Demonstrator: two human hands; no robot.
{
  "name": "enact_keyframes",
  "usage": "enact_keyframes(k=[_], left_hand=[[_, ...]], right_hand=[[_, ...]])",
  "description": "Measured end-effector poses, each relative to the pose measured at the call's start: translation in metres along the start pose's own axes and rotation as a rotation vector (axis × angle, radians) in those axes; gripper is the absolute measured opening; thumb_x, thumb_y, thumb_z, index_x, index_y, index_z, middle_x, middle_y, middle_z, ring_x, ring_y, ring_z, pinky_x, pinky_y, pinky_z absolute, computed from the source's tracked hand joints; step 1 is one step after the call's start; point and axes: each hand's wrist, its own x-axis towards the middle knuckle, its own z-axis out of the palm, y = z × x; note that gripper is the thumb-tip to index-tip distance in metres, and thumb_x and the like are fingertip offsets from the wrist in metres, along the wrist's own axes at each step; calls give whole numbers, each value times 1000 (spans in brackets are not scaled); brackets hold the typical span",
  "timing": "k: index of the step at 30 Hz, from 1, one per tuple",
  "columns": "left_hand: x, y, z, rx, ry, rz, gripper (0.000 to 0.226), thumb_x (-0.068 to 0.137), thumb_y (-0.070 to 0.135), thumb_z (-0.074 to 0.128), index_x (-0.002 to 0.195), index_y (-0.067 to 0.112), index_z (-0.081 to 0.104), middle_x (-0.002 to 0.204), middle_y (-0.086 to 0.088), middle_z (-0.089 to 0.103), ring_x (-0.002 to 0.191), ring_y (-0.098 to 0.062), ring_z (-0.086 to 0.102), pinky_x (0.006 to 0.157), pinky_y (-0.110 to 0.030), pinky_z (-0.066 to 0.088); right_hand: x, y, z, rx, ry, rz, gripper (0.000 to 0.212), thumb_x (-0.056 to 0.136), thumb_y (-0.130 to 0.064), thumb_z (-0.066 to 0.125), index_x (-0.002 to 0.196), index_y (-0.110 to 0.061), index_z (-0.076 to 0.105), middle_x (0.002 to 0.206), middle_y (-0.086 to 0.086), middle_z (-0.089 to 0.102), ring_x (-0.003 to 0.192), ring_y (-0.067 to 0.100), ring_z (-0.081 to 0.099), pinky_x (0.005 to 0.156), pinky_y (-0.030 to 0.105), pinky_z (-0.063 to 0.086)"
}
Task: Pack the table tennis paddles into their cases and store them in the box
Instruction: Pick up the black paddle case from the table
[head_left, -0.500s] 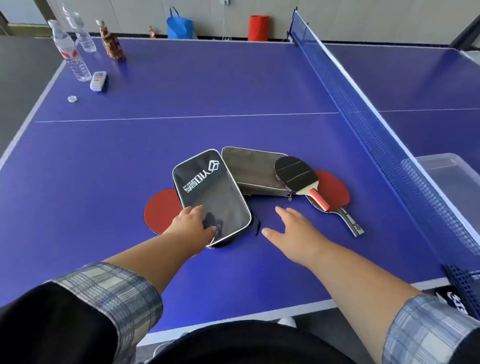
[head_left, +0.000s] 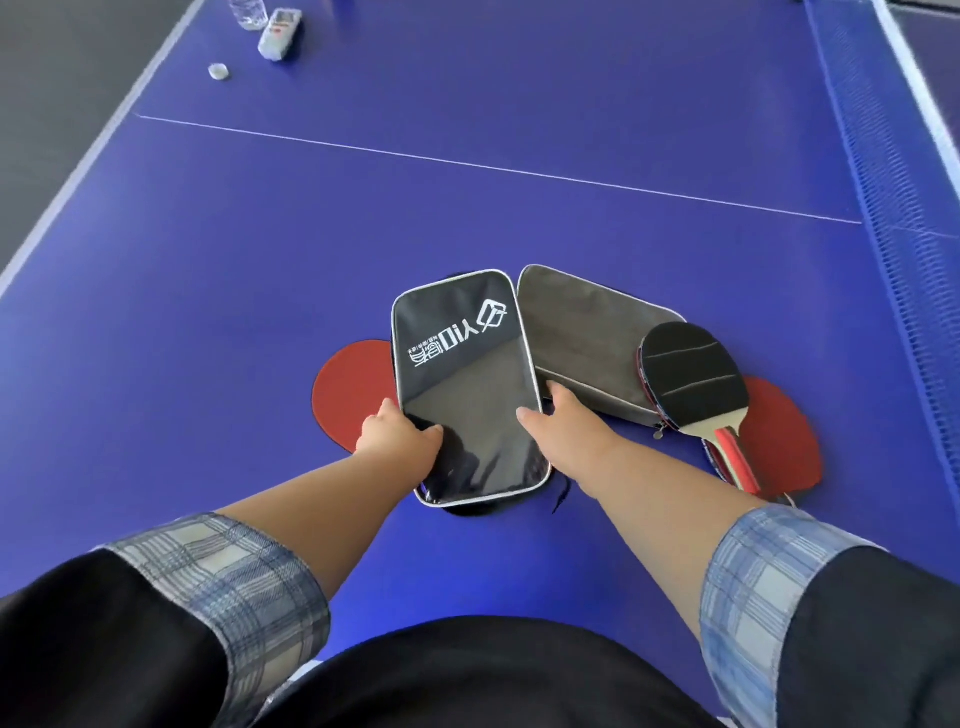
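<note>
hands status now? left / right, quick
Left hand: grips the black case at its left edge.
Right hand: thumb on the case's right edge; whether it grips cannot be told.
</note>
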Motion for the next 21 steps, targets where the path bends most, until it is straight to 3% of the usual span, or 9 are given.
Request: enact_keyframes(k=[3,8,11,13,15,18,21], left_hand=[[7,2,5,-93,-26,-32,53,87,38,61,133,15,47,123,-10,55,97,-32,60,79,-39,52],[2,-5,6,-329,-46,-50,52,88,31,59,134,29,34,108,-2,59,83,-21,59,60,-31,44],[-9,-12,0,-374,-72,19,51,89,26,54,134,35,33,97,3,61,80,-17,59,56,-30,41],[-20,-15,-4,-373,-107,51,55,88,27,52,137,40,31,100,2,62,84,-20,59,61,-31,45],[-32,-18,-7,-340,-116,86,57,88,32,54,139,43,32,114,-1,58,96,-26,59,74,-39,52],[-45,-31,-11,-96,-12,154,54,88,45,57,139,41,40,134,-5,44,118,-36,47,100,-49,45],[-52,-49,-11,-135,-63,186,47,88,47,59,133,36,48,134,-5,48,113,-34,53,100,-46,46]], right_hand=[[13,-6,16,112,23,13,46,92,-37,57,137,-27,51,120,-2,68,108,24,63,99,39,51],[5,-5,32,246,111,53,38,92,-32,51,130,-35,50,100,-10,65,88,15,62,75,33,53],[-12,1,34,327,131,58,42,94,-31,48,135,-40,48,103,-11,64,93,15,62,79,34,55],[-28,5,36,372,160,65,41,97,-27,45,136,-38,48,104,-8,64,98,20,63,75,34,56],[-45,11,40,430,189,73,39,99,-25,45,135,-38,48,105,-4,63,101,25,63,67,33,56],[-71,24,49,523,216,74,35,100,-25,47,131,-40,50,108,-2,64,103,28,64,77,43,61],[-91,45,60,636,208,110,31,101,-23,50,127,-38,53,109,-3,66,100,23,66,82,46,61]])
